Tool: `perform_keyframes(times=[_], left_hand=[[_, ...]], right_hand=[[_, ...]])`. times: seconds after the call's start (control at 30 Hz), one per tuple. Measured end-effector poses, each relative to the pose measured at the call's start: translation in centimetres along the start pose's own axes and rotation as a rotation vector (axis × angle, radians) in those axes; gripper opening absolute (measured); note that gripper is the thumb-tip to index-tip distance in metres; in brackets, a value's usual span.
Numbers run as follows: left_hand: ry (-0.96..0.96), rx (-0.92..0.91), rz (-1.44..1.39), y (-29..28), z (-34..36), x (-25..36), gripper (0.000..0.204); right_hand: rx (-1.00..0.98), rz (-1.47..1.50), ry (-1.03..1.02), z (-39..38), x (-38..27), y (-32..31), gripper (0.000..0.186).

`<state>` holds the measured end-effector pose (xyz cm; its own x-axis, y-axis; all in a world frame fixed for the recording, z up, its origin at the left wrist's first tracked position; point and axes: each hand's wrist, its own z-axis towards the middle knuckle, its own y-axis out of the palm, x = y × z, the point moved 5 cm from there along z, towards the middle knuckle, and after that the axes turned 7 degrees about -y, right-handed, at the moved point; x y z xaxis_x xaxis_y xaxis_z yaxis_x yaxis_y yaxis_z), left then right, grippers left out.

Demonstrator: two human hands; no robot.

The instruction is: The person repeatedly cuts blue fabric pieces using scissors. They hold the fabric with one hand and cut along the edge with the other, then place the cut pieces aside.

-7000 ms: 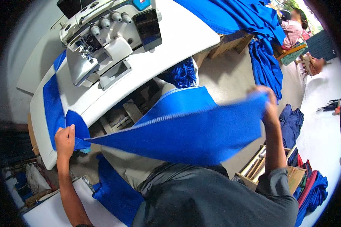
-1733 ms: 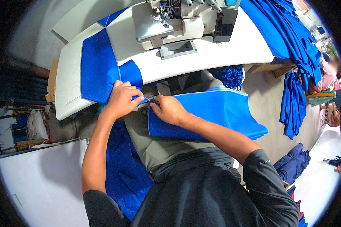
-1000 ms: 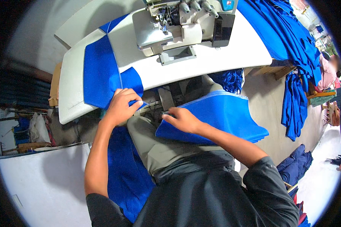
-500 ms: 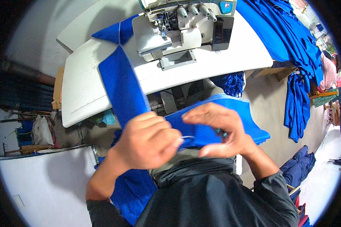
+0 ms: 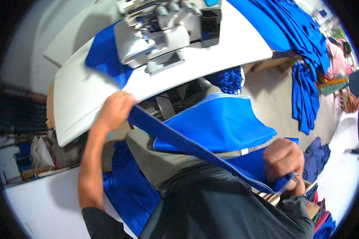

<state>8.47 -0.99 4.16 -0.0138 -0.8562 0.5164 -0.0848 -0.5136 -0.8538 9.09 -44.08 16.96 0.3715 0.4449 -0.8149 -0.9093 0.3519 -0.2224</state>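
A long blue fabric piece (image 5: 189, 144) with a stitched edge is stretched slantwise across my lap. My left hand (image 5: 116, 108) is closed on its upper end, by the front edge of the white table. At the lower right my right hand (image 5: 284, 164) makes a fist around its other end, where the cloth bunches up. Behind my left hand, another blue fabric part (image 5: 103, 55) lies on the table beside the overlock sewing machine (image 5: 163, 36); whether it joins the held piece is hidden. Stacked blue fabric panels (image 5: 223, 121) rest on my lap beneath the stretched cloth.
The white sewing table (image 5: 87, 91) curves across in front of me. A heap of blue fabric (image 5: 283, 32) hangs over its right side. More blue cloth (image 5: 127, 191) hangs at my left leg, and dark blue garments (image 5: 317, 157) lie at the right.
My right hand has gone from open near my lap to closed on the fabric, farther right and lower. My left hand has moved left and up. The held piece now stretches between them.
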Motion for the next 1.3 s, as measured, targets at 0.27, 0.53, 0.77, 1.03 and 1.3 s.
perform_keyframes(times=[0.27, 0.53, 0.77, 1.03, 1.3], left_hand=[[-0.179, 0.287, 0.154, -4.7, -9.0, -8.1, 0.046], [-0.048, 0.266, 0.358, 0.6, -2.9, -2.2, 0.044], [0.024, 0.191, 0.361, 2.3, -3.6, -2.3, 0.035], [-0.017, 0.094, 0.253, 1.3, -4.1, -2.3, 0.02], [-0.014, 0.058, 0.257, 1.4, -4.1, -1.9, 0.018]], right_hand=[[0.526, -0.158, 0.286, -12.4, -2.0, -8.2, 0.041], [0.396, -0.88, 1.0, -19.7, 15.6, -16.1, 0.035], [0.225, -0.911, 1.15, -25.0, 25.2, -11.8, 0.036], [0.332, -0.859, 1.224, -27.0, 25.2, -11.8, 0.046], [0.412, -0.906, 1.259, -26.8, 24.2, -12.0, 0.051]])
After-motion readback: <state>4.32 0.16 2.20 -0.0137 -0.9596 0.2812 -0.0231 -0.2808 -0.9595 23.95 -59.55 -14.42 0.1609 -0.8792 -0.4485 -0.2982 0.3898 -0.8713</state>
